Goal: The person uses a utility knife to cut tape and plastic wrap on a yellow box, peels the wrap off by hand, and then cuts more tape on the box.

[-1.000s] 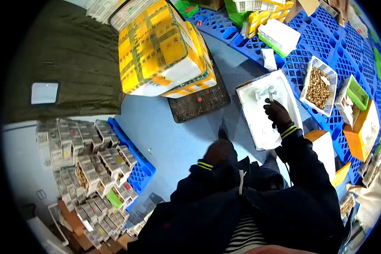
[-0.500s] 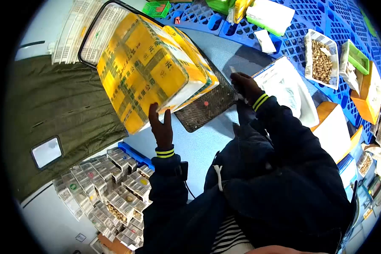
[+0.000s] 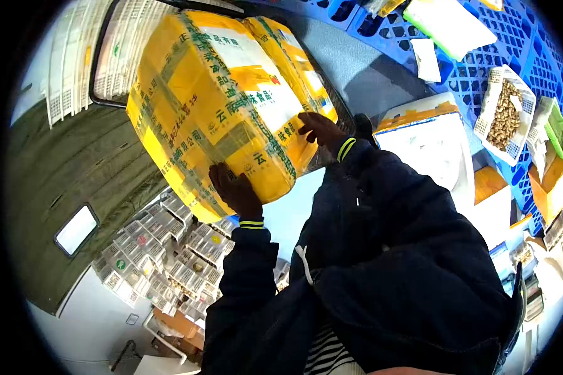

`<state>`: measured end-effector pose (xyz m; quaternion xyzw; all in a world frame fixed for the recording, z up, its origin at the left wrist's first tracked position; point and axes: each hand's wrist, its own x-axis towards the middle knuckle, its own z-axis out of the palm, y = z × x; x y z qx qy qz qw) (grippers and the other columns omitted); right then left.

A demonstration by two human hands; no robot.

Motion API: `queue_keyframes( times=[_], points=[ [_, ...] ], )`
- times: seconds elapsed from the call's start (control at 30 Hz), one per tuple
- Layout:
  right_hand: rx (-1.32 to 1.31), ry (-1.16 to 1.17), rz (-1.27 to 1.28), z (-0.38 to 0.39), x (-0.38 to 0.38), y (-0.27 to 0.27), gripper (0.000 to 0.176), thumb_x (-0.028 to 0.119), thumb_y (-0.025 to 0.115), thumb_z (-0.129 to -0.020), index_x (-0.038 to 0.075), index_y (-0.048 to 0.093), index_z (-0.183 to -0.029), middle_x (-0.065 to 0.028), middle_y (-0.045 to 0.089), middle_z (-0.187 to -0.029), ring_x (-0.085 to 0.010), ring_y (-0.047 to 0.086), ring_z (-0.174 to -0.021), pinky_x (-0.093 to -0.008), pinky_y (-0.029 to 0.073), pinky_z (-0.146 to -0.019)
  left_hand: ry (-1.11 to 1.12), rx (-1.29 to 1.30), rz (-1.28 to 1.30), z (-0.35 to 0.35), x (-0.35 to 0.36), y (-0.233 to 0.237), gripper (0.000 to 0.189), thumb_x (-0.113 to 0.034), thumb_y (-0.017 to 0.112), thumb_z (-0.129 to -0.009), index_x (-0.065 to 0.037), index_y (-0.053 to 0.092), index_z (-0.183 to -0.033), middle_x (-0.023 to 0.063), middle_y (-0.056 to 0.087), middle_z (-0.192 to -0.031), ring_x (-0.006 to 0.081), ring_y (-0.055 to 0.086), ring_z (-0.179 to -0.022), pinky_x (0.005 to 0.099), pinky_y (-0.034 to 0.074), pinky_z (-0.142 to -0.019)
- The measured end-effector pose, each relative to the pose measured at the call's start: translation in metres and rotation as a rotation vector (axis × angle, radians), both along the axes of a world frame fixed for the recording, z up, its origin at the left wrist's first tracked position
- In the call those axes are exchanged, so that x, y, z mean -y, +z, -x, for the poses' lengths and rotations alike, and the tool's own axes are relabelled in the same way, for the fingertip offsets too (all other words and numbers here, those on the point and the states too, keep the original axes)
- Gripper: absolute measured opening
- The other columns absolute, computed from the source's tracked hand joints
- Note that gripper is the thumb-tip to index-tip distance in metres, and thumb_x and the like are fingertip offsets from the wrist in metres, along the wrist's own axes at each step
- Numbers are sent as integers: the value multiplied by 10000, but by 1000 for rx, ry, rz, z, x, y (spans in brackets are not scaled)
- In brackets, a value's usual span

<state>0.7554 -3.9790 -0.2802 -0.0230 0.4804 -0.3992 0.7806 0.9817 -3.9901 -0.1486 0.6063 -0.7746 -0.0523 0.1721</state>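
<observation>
Two half-open hands [image 3: 236,192] [image 3: 321,129], fingers spread, touch a boxy carton [image 3: 194,112] sheathed in glossy, printed yellow tape [image 3: 266,175].

Worn on the head, the one camera looks forward and steeply down.

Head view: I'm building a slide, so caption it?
Left hand and right hand on a yellow-taped box, blue pallets at upper right.

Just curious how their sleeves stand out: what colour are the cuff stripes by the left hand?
Bright yellow stripes, best seen in the head view, below the left hand.
</observation>
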Motion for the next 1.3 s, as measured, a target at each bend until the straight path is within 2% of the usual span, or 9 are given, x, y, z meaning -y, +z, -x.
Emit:
queue_keyframes(
  times=[0.1, 0.17, 0.3, 0.5, 0.57, 0.63, 0.7, 1.17, 1.3],
  points=[
    [29, 19, 106, 1, 3, -22, 440, 329, 616, -807, 89, 531, -1165, -38, 613, -778, -98, 486, -521, -215, 374, -458, 31, 72, -28, -1, 4, -4, 436, -184, 510, -847, 29, 435, -1220, 226, 381, -1306, 361, 342, -1233, 435, 253, -1041],
    [68, 88, 187, -2, 5, -22, 387, 233, 663, -772, 81, 568, -1115, -45, 621, -768, -94, 500, -538, -223, 421, -483, -2, -31, 24, -2, 2, -4, 482, -308, 495, -869, 39, 443, -1200, 234, 394, -1288, 393, 351, -1214, 476, 262, -1024],
    [-130, 162, 197, -7, 13, -18, 320, 242, 662, -766, 79, 604, -1035, -33, 623, -756, -95, 531, -563, -230, 447, -506, -71, -10, 43, -2, 4, -4, 523, -391, 402, -922, 49, 442, -1202, 232, 410, -1269, 377, 355, -1213, 462, 265, -1027],
    [-116, 255, 217, -4, 20, -24, 304, 330, 636, -766, 79, 617, -936, 1, 618, -730, -96, 541, -575, -229, 454, -513, -17, 58, 18, -2, 3, -5, 528, -392, 384, -928, 50, 437, -1213, 236, 393, -1287, 378, 357, -1212, 462, 259, -1031],
    [6, 135, 138, -5, 19, -32, 328, 343, 647, -764, 74, 614, -947, -9, 614, -752, -98, 532, -575, -228, 448, -508, -2, 72, 25, -6, 2, -10, 534, -406, 391, -921, 36, 430, -1218, 238, 398, -1281, 384, 357, -1210, 471, 263, -1025],
    [-143, 181, 146, 0, 19, -22, 410, 392, 610, -800, 80, 562, -1061, -42, 592, -789, -100, 507, -574, -233, 433, -506, 14, 80, 30, -8, 1, -9, 539, -420, 398, -915, 22, 423, -1222, 240, 403, -1274, 390, 357, -1207, 480, 267, -1018],
    [-12, 30, 24, 2, 15, -26, 362, 303, 599, -834, 53, 541, -1090, -21, 558, -751, -81, 468, -570, -225, 404, -498, 18, 59, 3, -8, 1, -9, 551, -432, 395, -913, 18, 416, -1231, 240, 396, -1282, 388, 348, -1216, 479, 264, -1021],
    [232, 85, 202, -9, 3, -56, 235, 298, 591, -852, 78, 595, -933, 8, 524, -672, -68, 473, -559, -220, 391, -504, -5, 54, -16, -9, 0, -8, 524, -373, 392, -922, 35, 401, -1251, 235, 381, -1296, 387, 337, -1226, 480, 259, -1023],
    [118, 158, 244, -8, 10, -52, 256, 308, 609, -837, 73, 593, -935, 5, 520, -663, -69, 476, -559, -220, 386, -499, -13, 98, 4, -4, 1, -8, 523, -384, 384, -926, 27, 407, -1249, 223, 384, -1297, 373, 340, -1225, 476, 256, -1027]
  ],
)
